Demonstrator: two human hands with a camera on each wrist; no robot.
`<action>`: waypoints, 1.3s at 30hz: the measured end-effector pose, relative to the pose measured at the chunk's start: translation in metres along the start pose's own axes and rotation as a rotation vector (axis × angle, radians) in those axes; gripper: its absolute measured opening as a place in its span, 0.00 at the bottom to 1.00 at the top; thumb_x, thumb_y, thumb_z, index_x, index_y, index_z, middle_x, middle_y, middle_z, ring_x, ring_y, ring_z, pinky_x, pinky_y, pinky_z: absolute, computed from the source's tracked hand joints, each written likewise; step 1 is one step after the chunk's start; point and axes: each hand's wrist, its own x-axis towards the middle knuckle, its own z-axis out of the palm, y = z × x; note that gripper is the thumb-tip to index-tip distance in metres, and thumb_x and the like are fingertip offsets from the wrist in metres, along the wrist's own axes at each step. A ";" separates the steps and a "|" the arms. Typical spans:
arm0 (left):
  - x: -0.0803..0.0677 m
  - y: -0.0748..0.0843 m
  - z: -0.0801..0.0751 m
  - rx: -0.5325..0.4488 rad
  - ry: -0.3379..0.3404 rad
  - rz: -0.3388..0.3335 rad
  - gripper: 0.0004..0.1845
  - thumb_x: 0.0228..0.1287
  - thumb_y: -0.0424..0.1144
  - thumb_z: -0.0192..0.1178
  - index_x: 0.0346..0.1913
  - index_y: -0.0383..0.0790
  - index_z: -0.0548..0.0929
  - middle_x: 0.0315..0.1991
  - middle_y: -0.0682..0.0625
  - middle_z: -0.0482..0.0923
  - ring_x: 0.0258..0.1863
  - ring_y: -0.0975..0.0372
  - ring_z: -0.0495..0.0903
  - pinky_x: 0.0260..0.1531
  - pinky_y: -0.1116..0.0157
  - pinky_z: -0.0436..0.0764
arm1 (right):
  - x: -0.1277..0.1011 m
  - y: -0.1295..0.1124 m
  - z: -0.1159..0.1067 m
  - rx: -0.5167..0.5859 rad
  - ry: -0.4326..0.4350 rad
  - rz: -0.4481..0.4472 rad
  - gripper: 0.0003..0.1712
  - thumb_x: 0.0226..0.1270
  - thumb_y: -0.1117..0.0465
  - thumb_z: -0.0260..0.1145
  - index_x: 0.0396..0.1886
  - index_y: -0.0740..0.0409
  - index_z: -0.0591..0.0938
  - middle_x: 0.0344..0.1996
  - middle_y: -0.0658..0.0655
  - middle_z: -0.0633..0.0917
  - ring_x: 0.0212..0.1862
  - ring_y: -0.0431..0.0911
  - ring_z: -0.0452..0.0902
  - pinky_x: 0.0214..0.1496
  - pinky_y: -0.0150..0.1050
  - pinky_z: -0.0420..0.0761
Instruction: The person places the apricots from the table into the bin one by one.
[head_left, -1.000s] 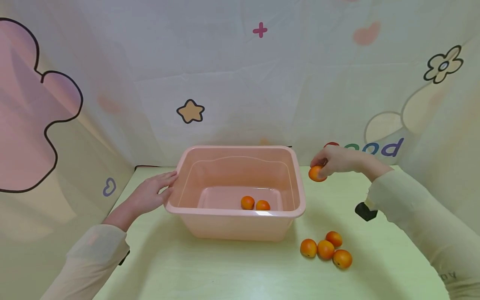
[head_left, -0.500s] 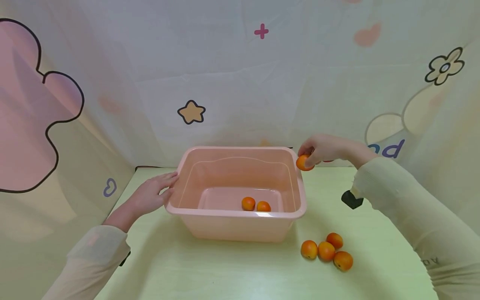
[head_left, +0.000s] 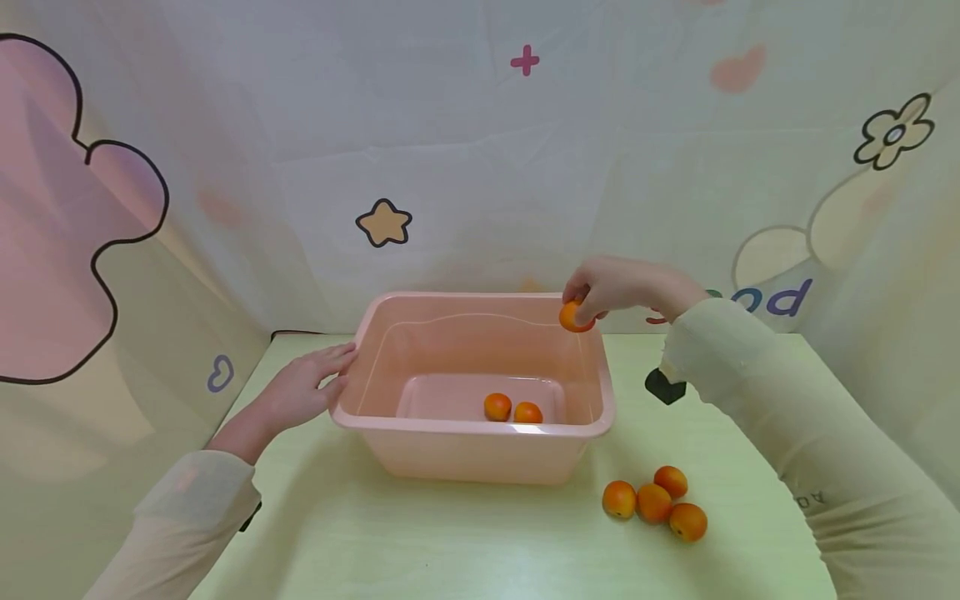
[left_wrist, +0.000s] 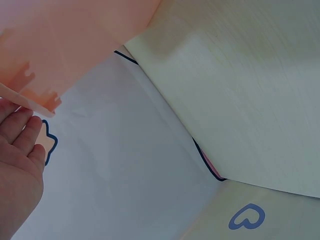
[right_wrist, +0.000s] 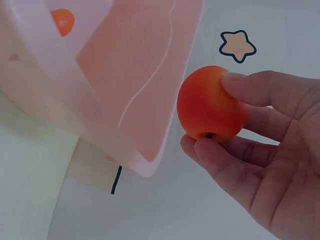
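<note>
A pink plastic basin (head_left: pixel 480 450) stands on the table with two small round orange-red fruits (head_left: pixel 497 407) on its floor. My right hand (head_left: pixel 618 285) pinches another such fruit (right_wrist: pixel 212 103) between thumb and fingers, above the basin's back right corner. A dark stem spot shows on the fruit's underside in the right wrist view. At the basin's left side, my left hand (head_left: pixel 303 387) rests its extended fingers (left_wrist: pixel 22 131) against the rim. Several more of these fruits (head_left: pixel 654 503) lie together on the table to the right front of the basin.
The pale green table (head_left: pixel 420 542) reaches back to a light curtain (head_left: pixel 465 167) with printed shapes, close behind the basin. The curtain also hangs along both sides. A raised basin rim (head_left: pixel 604 400) lies between the right-hand table area and the basin's inside.
My right hand has carried its fruit leftward and up, from right of the basin to over its back right corner. The left hand and the other fruits have stayed in place.
</note>
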 end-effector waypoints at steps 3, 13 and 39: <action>0.000 0.000 0.000 0.010 0.000 0.001 0.24 0.62 0.35 0.48 0.61 0.32 0.65 0.63 0.37 0.61 0.61 0.43 0.60 0.58 0.45 0.61 | 0.007 -0.004 0.002 0.006 -0.013 0.018 0.12 0.54 0.64 0.59 0.40 0.58 0.80 0.35 0.55 0.80 0.36 0.49 0.74 0.40 0.37 0.75; -0.002 -0.002 0.000 0.008 -0.003 -0.012 0.24 0.62 0.35 0.48 0.61 0.33 0.65 0.63 0.37 0.61 0.61 0.43 0.60 0.57 0.44 0.61 | 0.030 -0.019 0.013 -0.013 -0.013 0.041 0.13 0.54 0.63 0.61 0.41 0.58 0.79 0.37 0.55 0.78 0.35 0.47 0.73 0.43 0.39 0.76; 0.000 -0.002 0.002 0.030 0.005 0.010 0.23 0.63 0.35 0.48 0.61 0.31 0.65 0.62 0.37 0.62 0.61 0.44 0.61 0.58 0.46 0.62 | 0.076 -0.027 0.058 0.241 -0.015 0.116 0.10 0.48 0.66 0.59 0.33 0.54 0.79 0.33 0.52 0.76 0.41 0.49 0.67 0.36 0.37 0.71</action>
